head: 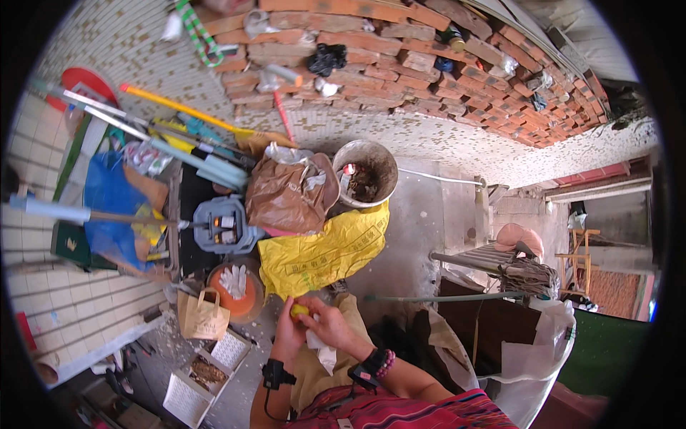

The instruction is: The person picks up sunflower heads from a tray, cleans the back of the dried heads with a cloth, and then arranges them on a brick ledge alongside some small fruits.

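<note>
Both my hands meet above my lap around a small yellow object (299, 310), too small to identify surely. My left hand (288, 333) holds it from the left, and my right hand (330, 324) has its fingertips on its right side. A piece of white tissue or thin plastic (323, 354) hangs below my right hand. Just beyond my fingers lies a yellow woven plastic sack (327, 249) bearing writing. White gloves (233, 281) rest on an orange round lid or stool to the left.
A dirty bucket (394, 187) and a brown plastic bag (278, 195) stand beyond the sack. A blue-grey plastic basket (202, 212), a paper bag (194, 322) and an open white box (185, 399) are at left. Stacked bricks (375, 51) line the wall; a bamboo rack (469, 256) stands at right.
</note>
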The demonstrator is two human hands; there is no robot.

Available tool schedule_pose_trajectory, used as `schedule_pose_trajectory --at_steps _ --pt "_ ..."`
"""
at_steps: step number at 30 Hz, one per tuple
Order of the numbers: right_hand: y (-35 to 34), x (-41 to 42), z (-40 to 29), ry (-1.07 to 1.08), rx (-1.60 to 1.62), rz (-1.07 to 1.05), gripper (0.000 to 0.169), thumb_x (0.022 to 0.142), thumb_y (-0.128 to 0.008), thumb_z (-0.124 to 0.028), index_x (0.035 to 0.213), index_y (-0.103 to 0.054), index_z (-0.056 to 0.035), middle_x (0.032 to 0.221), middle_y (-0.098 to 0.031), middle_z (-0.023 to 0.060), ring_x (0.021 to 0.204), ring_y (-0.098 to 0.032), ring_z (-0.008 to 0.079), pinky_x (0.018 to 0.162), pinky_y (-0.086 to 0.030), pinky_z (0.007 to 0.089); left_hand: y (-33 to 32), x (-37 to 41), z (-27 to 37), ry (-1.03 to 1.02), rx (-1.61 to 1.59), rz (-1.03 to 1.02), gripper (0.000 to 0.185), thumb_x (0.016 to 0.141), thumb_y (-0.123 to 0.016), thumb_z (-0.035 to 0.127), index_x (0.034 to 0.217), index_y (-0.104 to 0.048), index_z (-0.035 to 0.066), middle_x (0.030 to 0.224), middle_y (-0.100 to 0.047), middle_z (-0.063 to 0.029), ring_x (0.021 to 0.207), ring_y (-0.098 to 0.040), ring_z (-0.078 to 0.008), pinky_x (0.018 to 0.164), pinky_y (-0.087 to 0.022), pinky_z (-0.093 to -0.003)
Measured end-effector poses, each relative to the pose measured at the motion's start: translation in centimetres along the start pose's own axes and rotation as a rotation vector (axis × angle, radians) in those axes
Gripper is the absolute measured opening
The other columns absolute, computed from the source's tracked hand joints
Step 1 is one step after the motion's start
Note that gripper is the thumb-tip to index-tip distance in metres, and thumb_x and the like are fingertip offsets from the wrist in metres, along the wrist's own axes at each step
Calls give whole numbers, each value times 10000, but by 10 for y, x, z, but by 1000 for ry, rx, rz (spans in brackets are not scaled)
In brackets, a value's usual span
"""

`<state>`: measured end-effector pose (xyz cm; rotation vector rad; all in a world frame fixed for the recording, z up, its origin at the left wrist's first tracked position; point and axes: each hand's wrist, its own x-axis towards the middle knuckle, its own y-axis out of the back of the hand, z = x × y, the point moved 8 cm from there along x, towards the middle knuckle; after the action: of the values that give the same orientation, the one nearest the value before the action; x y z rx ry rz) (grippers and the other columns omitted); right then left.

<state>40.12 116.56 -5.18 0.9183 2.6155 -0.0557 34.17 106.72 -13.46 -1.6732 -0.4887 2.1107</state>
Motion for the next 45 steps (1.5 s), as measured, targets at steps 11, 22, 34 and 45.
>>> schedule_pose_trajectory --at_steps 11,22,34,45 --pt "52 28 106 -378 619 -96 243 992 -575 -220 1142 -520 -38 997 -584 15 906 -558 85 806 -463 253 22 85 -57 148 -77 125 147 941 -494 159 1020 -604 104 1007 -649 -86 905 -630 -266 773 -536 -356" --pt "65 9 100 -491 627 -216 249 1006 -476 -147 1204 -585 -40 1041 -608 17 925 -567 98 847 -445 234 27 42 -60 151 115 118 150 889 -494 16 993 -597 49 1195 -635 -142 843 -595 -153 642 -479 -257" --pt "4 -19 114 -671 334 -215 211 996 -506 -262 1002 -578 -64 765 -526 -14 670 -460 58 612 -387 210 127 -27 -65 104 -224 49 106 977 -508 128 1023 -583 68 1004 -637 -99 718 -577 -132 569 -445 -233" --pt "-199 -60 180 -451 -387 -659 222 955 -496 -215 1006 -602 -26 766 -565 18 709 -501 97 668 -419 250 311 -80 -79 36 -323 240 122 971 -469 162 922 -532 70 744 -446 20 633 -450 -90 535 -384 -254"
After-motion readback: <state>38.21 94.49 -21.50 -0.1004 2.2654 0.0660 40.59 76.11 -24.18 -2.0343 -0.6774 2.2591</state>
